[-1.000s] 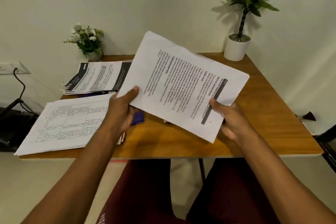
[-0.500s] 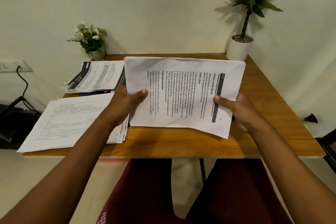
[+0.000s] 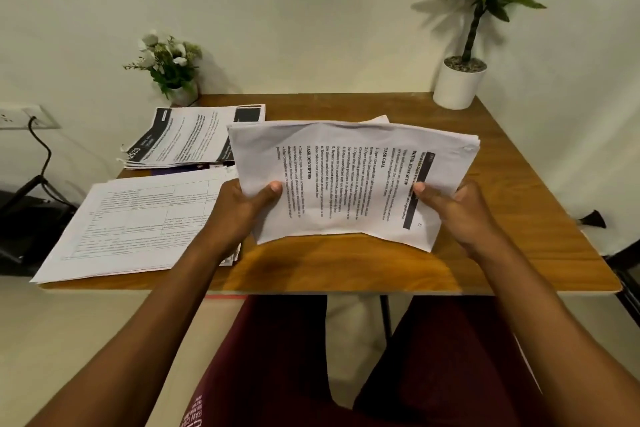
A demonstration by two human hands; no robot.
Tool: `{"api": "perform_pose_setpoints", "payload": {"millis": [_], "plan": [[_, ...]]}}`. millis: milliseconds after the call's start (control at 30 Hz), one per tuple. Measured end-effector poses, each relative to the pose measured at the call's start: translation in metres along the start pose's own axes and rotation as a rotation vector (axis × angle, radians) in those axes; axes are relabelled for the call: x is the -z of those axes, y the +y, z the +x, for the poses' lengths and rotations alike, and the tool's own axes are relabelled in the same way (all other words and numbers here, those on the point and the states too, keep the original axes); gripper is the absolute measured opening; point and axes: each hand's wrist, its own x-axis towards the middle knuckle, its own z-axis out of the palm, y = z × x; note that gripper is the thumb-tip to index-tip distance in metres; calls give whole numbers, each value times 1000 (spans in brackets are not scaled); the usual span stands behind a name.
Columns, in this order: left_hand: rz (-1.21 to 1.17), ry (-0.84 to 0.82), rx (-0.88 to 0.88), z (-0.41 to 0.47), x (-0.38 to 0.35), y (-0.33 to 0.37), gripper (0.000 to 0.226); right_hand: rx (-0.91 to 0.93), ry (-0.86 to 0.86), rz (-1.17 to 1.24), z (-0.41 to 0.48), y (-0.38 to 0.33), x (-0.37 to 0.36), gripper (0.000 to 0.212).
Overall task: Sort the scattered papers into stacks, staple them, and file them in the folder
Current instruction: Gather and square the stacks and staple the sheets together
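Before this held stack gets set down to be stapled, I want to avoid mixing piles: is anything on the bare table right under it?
Nothing visible is. The left hand and right hand hold the stack over bare wooden table. The table-form pile and dark-header pile lie off to its left. No stapler or folder is clearly visible.

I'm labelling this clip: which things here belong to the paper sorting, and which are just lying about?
Belong:
held sheaf in left hand and right hand
table-form stack
dark-header stack

Lying about:
flower pot
potted plant
wall socket
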Motion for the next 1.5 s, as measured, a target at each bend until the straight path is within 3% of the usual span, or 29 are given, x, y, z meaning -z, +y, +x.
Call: {"api": "perform_pose_setpoints", "payload": {"millis": [233, 367, 433, 500, 600, 733, 833, 1000, 1100, 1200, 1367, 1500], "plan": [[34, 58, 0, -3, -6, -14, 25, -91, 13, -29, -5, 14, -7, 21], [-127, 127, 27, -1, -20, -16, 29, -46, 208, -34, 4, 8, -13, 17], [-239, 187, 82, -3, -32, -20, 30, -79, 319, 87, 8, 11, -21, 35], [-331, 236, 138, -8, -47, -25, 23, -160, 366, 307, 11, 16, -29, 37], [-476, 247, 259, -22, -69, -25, 17, -230, 278, 594, 12, 25, -45, 36], [-606, 184, 340, -35, -93, -30, 28, -258, 128, 678, 9, 33, -68, 48], [-621, 114, 357, -38, -96, -30, 36, -263, 111, 662, 9, 27, -70, 47], [-638, 95, 286, -11, -44, -7, 39, -116, 32, 510, 12, 2, -45, 43], [-358, -66, 163, 13, -13, 24, 57, -67, 17, 383, 12, -17, -30, 34], [-93, -259, 81, 25, -16, 48, 50, -23, -4, 239, 15, -31, -28, 26], [-22, -180, -126, 25, -48, 68, 32, 84, 17, 26, 20, -50, -33, 16], [-104, -89, -113, 19, -56, 51, 32, 91, 30, 10, 14, -44, -31, 15]]}}
